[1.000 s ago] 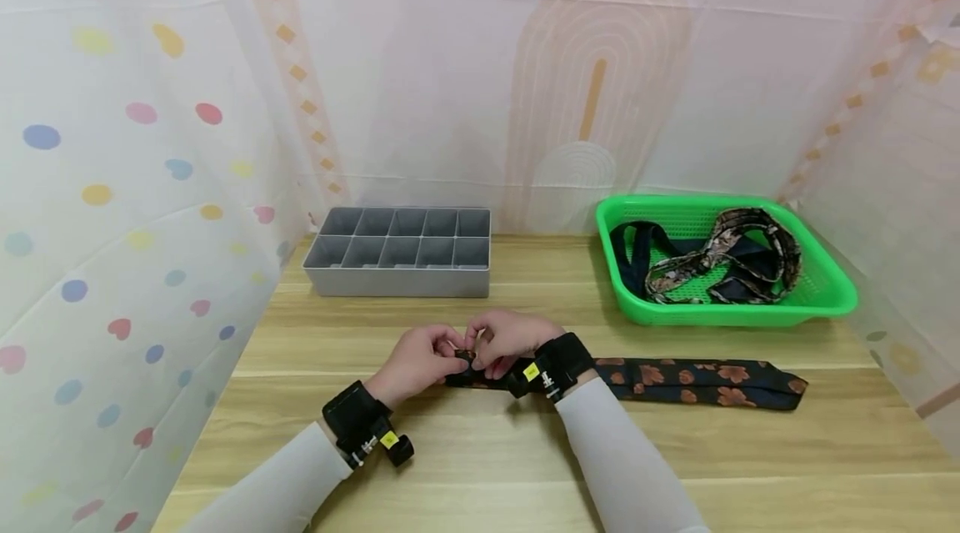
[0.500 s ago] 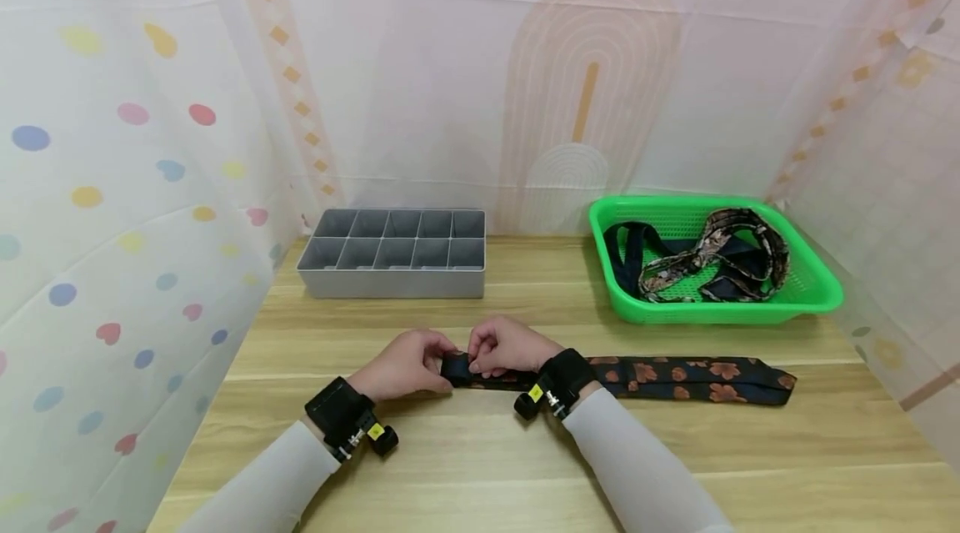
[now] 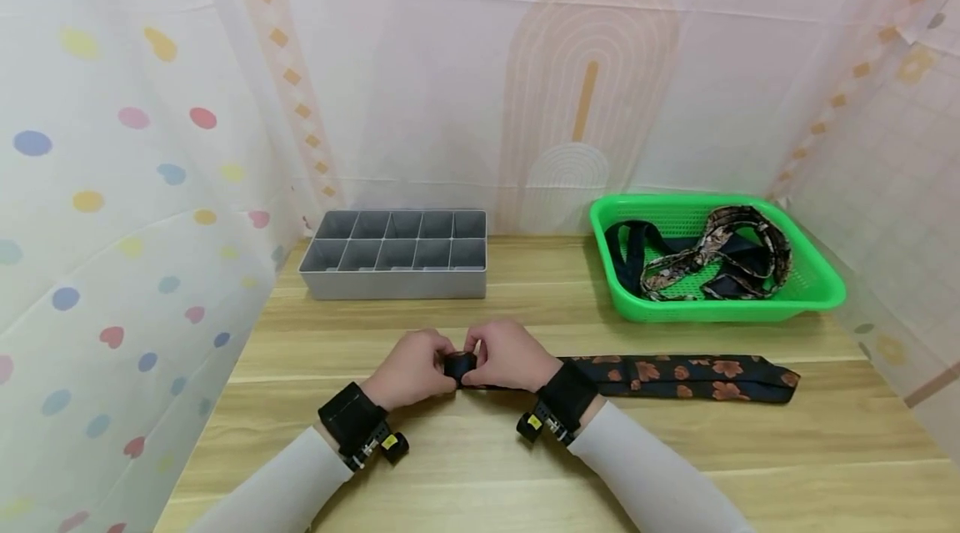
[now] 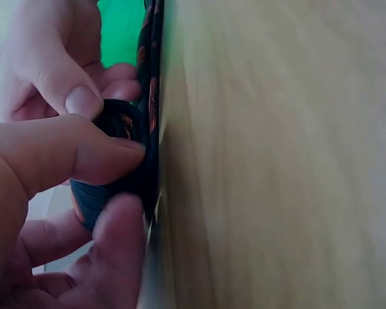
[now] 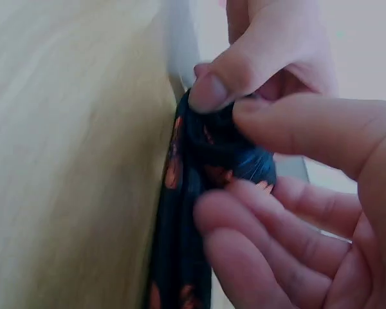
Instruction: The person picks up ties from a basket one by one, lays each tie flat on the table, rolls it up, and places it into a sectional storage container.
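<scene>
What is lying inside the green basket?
Inside the basket lie dark blue cloth and looped floral cloth. Whatever lies directly beneath them is covered and cannot be seen.

Necktie [image 3: 675, 378]: dark navy, orange-brown floral print. Left end rolled into a small coil; remainder extends straight and flat rightward on desk [image 3: 468, 466].

Tie [image 3: 697, 379]: smooth cloth, faint sheen on the dark ground; table [image 3: 450, 466]: wood-grained, smooth, low sheen; tray [image 3: 397, 284]: grey plastic, smooth, matt; basket [image 3: 720, 313]: green plastic, glossy, perforated; bundle [image 3: 705, 253] inside it: soft cloth; curtain [image 3: 420, 57]: thin printed cloth, matt, lightly creased; sleeves [image 3: 648, 466]: matt cloth; wrist straps [image 3: 567, 394]: black, matt, fabric-like.
</scene>
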### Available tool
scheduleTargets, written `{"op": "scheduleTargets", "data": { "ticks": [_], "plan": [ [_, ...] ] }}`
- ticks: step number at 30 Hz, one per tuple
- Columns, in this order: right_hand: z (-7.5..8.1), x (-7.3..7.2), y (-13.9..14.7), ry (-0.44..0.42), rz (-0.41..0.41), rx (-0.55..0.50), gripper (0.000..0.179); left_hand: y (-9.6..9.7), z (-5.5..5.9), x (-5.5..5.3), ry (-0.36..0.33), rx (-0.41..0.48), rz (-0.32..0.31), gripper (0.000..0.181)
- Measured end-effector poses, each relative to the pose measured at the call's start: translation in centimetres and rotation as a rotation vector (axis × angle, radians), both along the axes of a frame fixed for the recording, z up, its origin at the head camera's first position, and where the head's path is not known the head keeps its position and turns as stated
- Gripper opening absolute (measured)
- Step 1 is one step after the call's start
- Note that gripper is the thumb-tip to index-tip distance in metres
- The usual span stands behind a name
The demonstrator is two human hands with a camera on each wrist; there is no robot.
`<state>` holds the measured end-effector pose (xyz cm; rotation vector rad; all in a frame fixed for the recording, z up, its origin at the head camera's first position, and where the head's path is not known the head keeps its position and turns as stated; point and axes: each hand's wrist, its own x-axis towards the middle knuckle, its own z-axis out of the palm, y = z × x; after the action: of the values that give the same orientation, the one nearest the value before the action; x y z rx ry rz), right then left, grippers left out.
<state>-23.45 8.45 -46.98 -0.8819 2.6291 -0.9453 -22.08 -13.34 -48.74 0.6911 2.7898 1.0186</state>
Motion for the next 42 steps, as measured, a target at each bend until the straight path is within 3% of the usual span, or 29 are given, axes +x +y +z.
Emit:
{"op": "scheduleTargets", "data": {
  "ticks": [5, 8, 14, 20, 27, 31, 34, 42],
  "plan": [
    [-0.3, 0.9, 0.5, 0.101, -0.054, 0.033, 0.019, 0.5, 0.4, 0.5, 0.016, -0.045, 0.024, 0.023],
    [-1.0, 1.2, 1.3, 0.091, -0.068, 0.023, 0.018, 0.9, 0.5, 0.6, 0.021, -0.051, 0.021, 0.026],
    [-2.1, 1.3, 2.8, 0.062, -0.093, -0.02, 0.019, 1.4, 0.2, 0.2, 0.009, -0.029, -0.054, 0.031],
    [-1.9, 1.0, 3.0, 0.027, -0.087, -0.021, 0.02, 1.5, -0.3, -0.5, -0.004, -0.001, -0.093, 0.029],
    [-1.6, 0.7, 3.3, 0.045, -0.039, -0.052, 0.035, 2.7, 0.1, -0.8, 0.068, -0.071, -0.07, 0.02],
    [-1.3, 0.7, 3.5, 0.07, -0.046, -0.089, 0.027, 3.2, 0.3, -0.8, 0.074, -0.099, -0.076, 0.022],
    [-1.1, 0.6, 3.7, 0.11, -0.055, -0.06, 0.022, 3.4, 0.4, -0.7, 0.071, -0.104, -0.079, 0.024],
    [-0.6, 0.9, 3.5, 0.204, -0.016, 0.003, 0.029, 3.7, 0.5, -0.6, 0.092, -0.138, -0.067, 0.027]
  ]
}}
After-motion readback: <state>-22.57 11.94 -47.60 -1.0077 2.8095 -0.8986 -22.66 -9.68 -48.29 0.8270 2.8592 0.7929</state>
